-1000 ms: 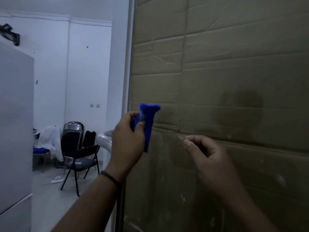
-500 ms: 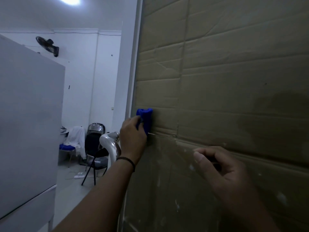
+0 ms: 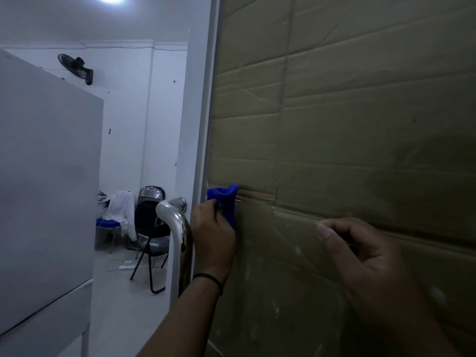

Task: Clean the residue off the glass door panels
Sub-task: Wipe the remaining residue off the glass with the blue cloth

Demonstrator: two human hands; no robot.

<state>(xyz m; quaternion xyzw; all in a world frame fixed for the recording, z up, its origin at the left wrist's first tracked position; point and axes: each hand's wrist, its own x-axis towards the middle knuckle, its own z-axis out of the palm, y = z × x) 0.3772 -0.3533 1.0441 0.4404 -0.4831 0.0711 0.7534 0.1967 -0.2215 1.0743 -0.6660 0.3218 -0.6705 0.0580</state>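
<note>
Left hand (image 3: 215, 235) grips upright blue cloth (image 3: 224, 202) against glass door panel (image 3: 283, 279); right hand (image 3: 360, 256) curled, contents unclear.

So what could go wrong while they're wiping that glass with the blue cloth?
The blue cloth in the left hand works right beside the door handle, so knuckles might knock it. White specks lower on the glass panel could get missed. The right hand may leave smudges if it touches the glass.

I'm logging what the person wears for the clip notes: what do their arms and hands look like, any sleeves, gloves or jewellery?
Both forearms are bare, no sleeves in view. The left hand has no glove; a thin dark band circles its wrist. The right hand is bare too, with no ring or watch that shows. The dim light hides finer detail.
</note>
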